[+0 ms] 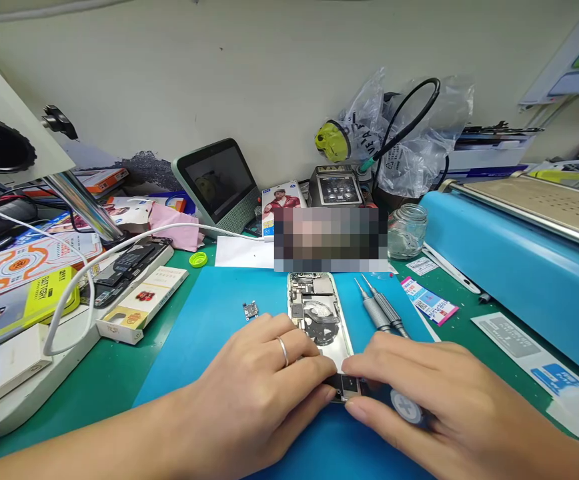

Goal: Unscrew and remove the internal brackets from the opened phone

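Observation:
An opened phone housing (340,333) lies lengthwise on a blue mat (194,333), its inner parts showing. My left hand (264,387), with a ring on one finger, has its bent fingers on the left side of the phone's near end. On the right side of that same end, my right hand (429,393) pinches at the edge with thumb and fingertips, beside a dark part (348,385). Two grey screwdrivers (380,308) lie right of the phone, partly behind my right hand. A small circuit piece (250,310) rests on the mat to the left.
On the left are another opened phone (127,270), a small box (142,303), a white cable (119,247) and a microscope post (87,207). A tablet-like screen (217,183), a glass jar (407,230) and a soldering station (339,189) stand behind. A blue machine (519,267) stands right.

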